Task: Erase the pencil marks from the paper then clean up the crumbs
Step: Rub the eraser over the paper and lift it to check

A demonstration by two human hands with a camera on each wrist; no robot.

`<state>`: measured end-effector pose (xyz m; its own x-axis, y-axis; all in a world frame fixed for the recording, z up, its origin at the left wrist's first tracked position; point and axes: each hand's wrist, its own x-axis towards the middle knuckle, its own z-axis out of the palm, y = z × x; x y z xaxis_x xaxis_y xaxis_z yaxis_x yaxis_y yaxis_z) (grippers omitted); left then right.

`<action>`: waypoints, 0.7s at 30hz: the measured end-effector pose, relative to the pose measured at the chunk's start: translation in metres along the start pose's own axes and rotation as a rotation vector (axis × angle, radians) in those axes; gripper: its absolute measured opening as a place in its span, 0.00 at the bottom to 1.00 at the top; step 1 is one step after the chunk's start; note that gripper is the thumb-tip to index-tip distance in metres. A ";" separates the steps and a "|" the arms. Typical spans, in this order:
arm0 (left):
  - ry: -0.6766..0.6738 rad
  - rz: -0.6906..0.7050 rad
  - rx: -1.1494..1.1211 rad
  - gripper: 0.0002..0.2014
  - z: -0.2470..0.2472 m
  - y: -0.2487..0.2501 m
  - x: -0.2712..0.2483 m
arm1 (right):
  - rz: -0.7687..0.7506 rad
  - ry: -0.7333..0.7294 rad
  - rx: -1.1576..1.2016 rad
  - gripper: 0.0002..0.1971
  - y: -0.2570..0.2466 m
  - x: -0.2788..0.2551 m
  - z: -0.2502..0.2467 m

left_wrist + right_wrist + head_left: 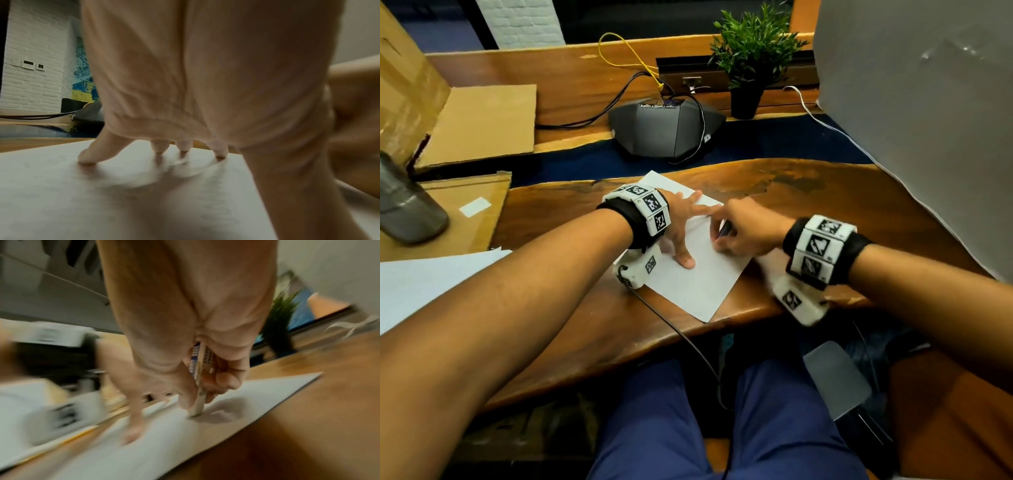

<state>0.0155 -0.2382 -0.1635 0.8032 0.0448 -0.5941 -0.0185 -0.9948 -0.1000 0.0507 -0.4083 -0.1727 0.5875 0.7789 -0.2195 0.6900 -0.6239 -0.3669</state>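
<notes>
A white sheet of paper (698, 281) lies at an angle on the wooden desk (808, 192). My left hand (681, 222) is spread flat on it, fingertips (86, 158) and thumb pressing the paper (61, 194) down. My right hand (743, 228) grips a white eraser (199, 395) in a blue-printed sleeve, its tip pressed on the paper (164, 443) near the far right edge. In the head view the eraser (723, 230) shows only as a dark sliver under the fingers. Pencil marks and crumbs are too faint or blurred to make out.
A black conference speaker (666, 128) with cables sits beyond the paper, a potted plant (751, 54) behind it. Cardboard (482, 123) and a grey metal tumbler (405, 205) stand at the left, more white paper (421, 281) at the near left. A grey panel (914, 120) rises at the right.
</notes>
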 end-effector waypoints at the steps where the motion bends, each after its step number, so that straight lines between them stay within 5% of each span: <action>1: 0.002 0.001 0.002 0.66 0.001 -0.001 0.001 | -0.034 -0.048 0.011 0.05 -0.007 -0.006 0.006; 9: -0.016 -0.004 -0.007 0.67 0.000 0.000 0.000 | 0.125 0.091 0.039 0.04 0.017 0.012 -0.016; 16: -0.010 0.014 0.029 0.67 0.001 0.000 0.003 | -0.046 -0.052 0.064 0.05 -0.022 -0.012 0.021; 21: -0.006 0.004 0.018 0.66 0.001 -0.002 0.003 | 0.119 0.122 0.081 0.01 0.005 0.006 -0.008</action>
<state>0.0175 -0.2355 -0.1662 0.7997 0.0413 -0.5990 -0.0322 -0.9932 -0.1116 0.0607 -0.4072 -0.1685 0.7134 0.6830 -0.1568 0.5788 -0.7004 -0.4176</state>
